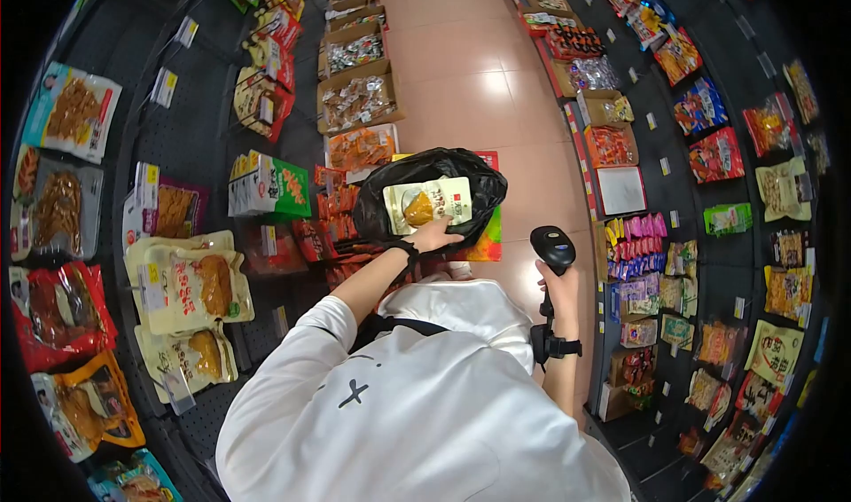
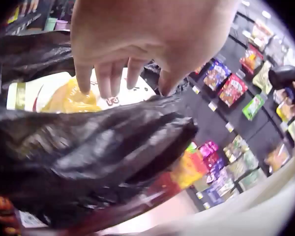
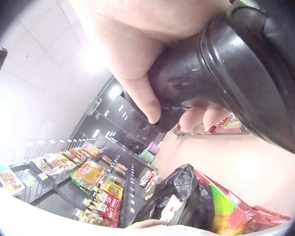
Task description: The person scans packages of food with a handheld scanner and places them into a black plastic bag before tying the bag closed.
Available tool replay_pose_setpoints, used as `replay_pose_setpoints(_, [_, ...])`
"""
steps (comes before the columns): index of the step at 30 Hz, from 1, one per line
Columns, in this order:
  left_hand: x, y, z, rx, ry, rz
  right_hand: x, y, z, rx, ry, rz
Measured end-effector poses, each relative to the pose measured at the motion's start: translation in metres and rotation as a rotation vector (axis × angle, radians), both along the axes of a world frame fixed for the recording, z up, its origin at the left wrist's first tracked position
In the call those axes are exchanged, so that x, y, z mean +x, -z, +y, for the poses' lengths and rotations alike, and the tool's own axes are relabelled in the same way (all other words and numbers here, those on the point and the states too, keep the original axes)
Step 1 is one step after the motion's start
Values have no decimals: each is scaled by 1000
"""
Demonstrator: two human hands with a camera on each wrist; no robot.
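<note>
In the head view a cream food packet (image 1: 456, 202) with a brown meat picture lies in the mouth of a black plastic bag (image 1: 486, 183). My left hand (image 1: 433, 234) reaches over the packet's near edge. Seen from the left wrist, its fingers (image 2: 104, 81) extend down over the packet's printed front, fairly straight and spread, and the bag's crumpled near side hides the packet's lower part. A black handheld barcode scanner (image 1: 553, 248) is upright in my right hand (image 1: 562, 291), to the right of the bag. The right wrist view shows thumb and fingers wrapped round the scanner's handle (image 3: 187, 73).
Dark shelves with hanging snack packets (image 1: 191, 280) line the left side. Opposite stand more shelves with small packs (image 1: 634, 227). Open cartons (image 1: 359, 103) run along the left shelf base. A colourful printed bag (image 1: 487, 247) sits under the black one, and tiled floor (image 1: 461, 58) stretches ahead.
</note>
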State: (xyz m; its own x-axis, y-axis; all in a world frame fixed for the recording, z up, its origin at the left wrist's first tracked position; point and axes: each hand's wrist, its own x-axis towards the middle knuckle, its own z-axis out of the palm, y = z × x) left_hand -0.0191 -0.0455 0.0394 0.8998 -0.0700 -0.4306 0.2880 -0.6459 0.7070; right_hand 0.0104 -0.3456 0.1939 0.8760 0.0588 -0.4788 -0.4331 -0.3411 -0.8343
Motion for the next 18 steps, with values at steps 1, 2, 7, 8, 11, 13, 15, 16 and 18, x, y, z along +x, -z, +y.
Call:
replay_pose_setpoints(1, [-1, -1, -1, -17, 7, 18, 1, -4, 5, 2, -28, -15])
replay_pose_setpoints(2, [-1, -3, -1, -1, 44, -10, 2, -6, 7, 2, -54, -32])
replay_pose_setpoints(7, [-3, -14, -5, -14, 20, -97, 0, -1, 16, -1, -131, -27])
replay_pose_setpoints(8, [-5, -17, -5, -130, -38, -111, -1, -3, 18, -15, -150, -25])
replay_pose_setpoints(11, [-13, -20, -1, -295, -113, -77, -5, -14, 28, -22, -175, -16])
replay_pose_setpoints(13, [-20, -30, 0, -444, -94, -32, -6, -10, 33, -26, -201, -13])
replay_pose_setpoints(15, [-32, -37, 1, -228, -167, -132, -3, -1, 37, -36, -260, 3])
replay_pose_setpoints(16, [-38, -42, 2, -165, -204, -176, -2, -6, 43, -15, -264, -17])
replay_pose_setpoints(18, [-52, -67, 6, -112, -312, -218, -3, -5, 58, 33, -285, -70])
